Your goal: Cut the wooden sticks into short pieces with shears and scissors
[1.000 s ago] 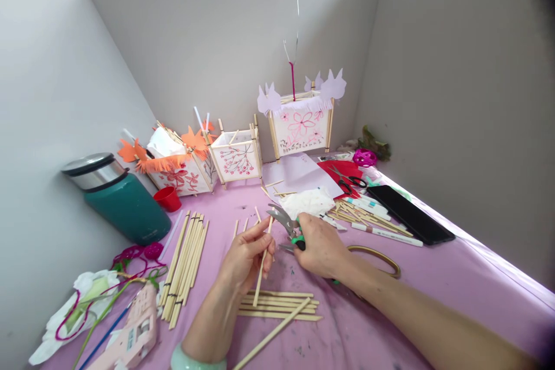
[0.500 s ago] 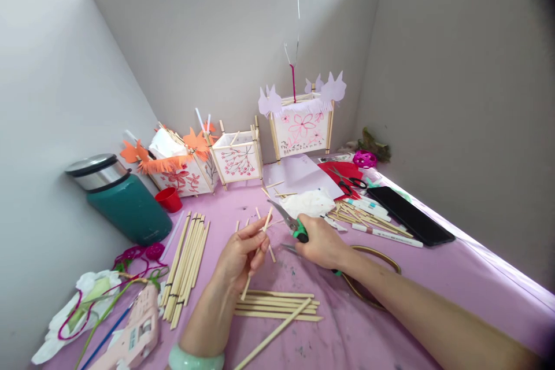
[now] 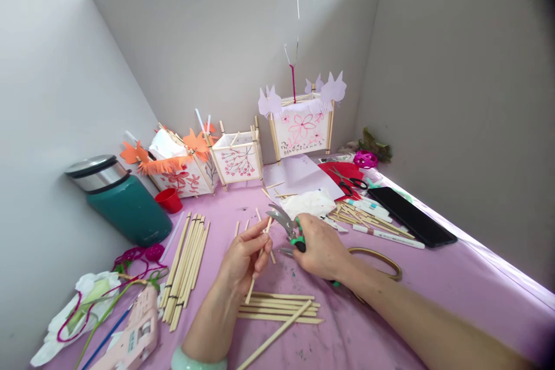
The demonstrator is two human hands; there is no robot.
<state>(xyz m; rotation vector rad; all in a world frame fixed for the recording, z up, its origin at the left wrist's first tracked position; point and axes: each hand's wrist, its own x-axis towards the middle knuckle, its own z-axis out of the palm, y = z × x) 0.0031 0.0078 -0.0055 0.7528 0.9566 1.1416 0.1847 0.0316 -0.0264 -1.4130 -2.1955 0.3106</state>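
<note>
My left hand (image 3: pixel 245 260) is closed on a thin wooden stick (image 3: pixel 269 224), pinched between thumb and fingers and tilted upright. In my right hand (image 3: pixel 323 245) is a pair of shears (image 3: pixel 284 219) with green and black handles. Their grey blades lie at the stick's upper end; whether they touch it is hard to tell. Below the right hand, a second grey blade tip (image 3: pixel 286 252) and a gold loop handle (image 3: pixel 381 261) show partly, the rest hidden by hand and forearm. Several cut sticks (image 3: pixel 280 311) lie below the left hand.
Decorated paper lanterns (image 3: pixel 303 127) stand along the back wall. At left are a teal bottle (image 3: pixel 130 208), a red cup (image 3: pixel 169 201), bundled sticks (image 3: pixel 184 272) and a pink glue gun (image 3: pixel 136 329). A phone (image 3: pixel 411 217), markers (image 3: pixel 388 236) and black scissors (image 3: pixel 351 182) lie right.
The shears have turned slightly, with their blades now up at the top of the stick. My left hand has moved a little to the right and lower, still holding the stick.
</note>
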